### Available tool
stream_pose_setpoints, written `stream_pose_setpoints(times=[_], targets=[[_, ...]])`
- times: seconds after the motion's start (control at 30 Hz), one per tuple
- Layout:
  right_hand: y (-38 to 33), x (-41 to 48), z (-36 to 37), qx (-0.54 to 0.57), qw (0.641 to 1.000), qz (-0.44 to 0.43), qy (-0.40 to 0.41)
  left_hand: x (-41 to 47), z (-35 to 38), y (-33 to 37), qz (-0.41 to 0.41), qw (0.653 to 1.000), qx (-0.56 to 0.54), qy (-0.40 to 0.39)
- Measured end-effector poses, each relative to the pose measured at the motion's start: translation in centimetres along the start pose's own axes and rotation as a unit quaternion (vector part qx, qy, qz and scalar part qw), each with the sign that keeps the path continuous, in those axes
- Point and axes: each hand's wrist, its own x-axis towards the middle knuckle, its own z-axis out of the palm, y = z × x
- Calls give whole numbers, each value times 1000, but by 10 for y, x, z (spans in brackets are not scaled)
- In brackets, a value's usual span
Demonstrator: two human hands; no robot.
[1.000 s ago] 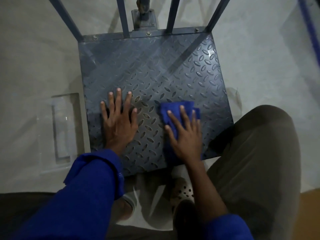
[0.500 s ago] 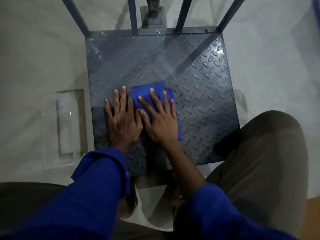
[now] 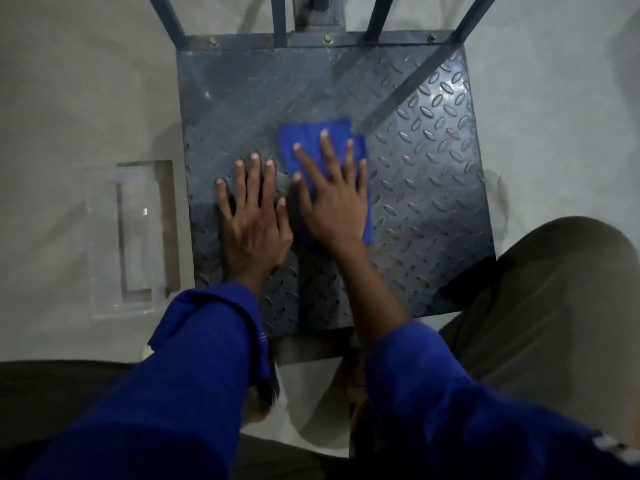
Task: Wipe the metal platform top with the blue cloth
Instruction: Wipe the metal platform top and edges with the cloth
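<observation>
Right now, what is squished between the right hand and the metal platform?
The blue cloth, pressed flat onto the metal platform by the right hand; the head view shows it.

One metal platform (image 3: 433,168). One blue cloth (image 3: 311,136). Two hands — left hand (image 3: 254,223), right hand (image 3: 332,206) — and two blue sleeves (image 3: 194,358). Four upright bars (image 3: 278,19) at the far edge, three bolts (image 3: 327,38) along that rim. One clear box (image 3: 138,233) on the floor. One knee (image 3: 554,306) in grey cloth.
</observation>
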Motion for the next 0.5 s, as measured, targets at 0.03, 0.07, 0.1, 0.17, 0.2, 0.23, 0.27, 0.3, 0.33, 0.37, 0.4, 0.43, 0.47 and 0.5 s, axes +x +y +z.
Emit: stream_pose_setpoints(times=[0.03, 0.07, 0.1, 0.17, 0.2, 0.23, 0.27, 0.3, 0.33, 0.37, 0.4, 0.43, 0.47, 0.5], targets=[[0, -24, -1, 9, 999, -27, -14, 0, 0, 0, -4, 1000, -1, -4], [8, -48, -4, 11, 999, -42, -25, 0, -1, 1, -7, 1000, 0, -7], [23, -69, -7, 1, 998, -45, -36, 0, -1, 1, -7, 1000, 0, -9], [66, -89, -18, -22, 998, -6, -51, 0, -2, 0, -5, 1000, 1, -10], [88, -83, -25, -29, 998, 36, -41, 0, -2, -1, -5, 1000, 0, -9], [106, -67, -31, -35, 995, 85, -26, 0, -3, -1, -5, 1000, -1, -7], [119, -47, -37, -35, 991, 131, -11, -1, -3, 0, -6, 1000, -1, -4], [127, -23, -41, -28, 986, 166, 0, -1, -4, 1, -5, 1000, 0, 0], [128, 0, -43, -18, 983, 184, 10, -2, -4, 1, -4, 1000, 0, 6], [123, 18, -43, -11, 982, 188, 13, -2, -3, 1, -2, 1000, 0, 13], [110, 31, -39, -10, 983, 182, 16, -2, -3, 0, -1, 1000, -1, 18], [92, 35, -32, -11, 986, 165, 16, -2, -2, 0, 0, 1000, -5, 22], [70, 31, -24, -11, 991, 135, 12, -2, -2, -1, 0, 1000, -12, 25], [47, 18, -16, -11, 995, 96, 6, -2, -2, -1, -4, 999, -22, 29]])
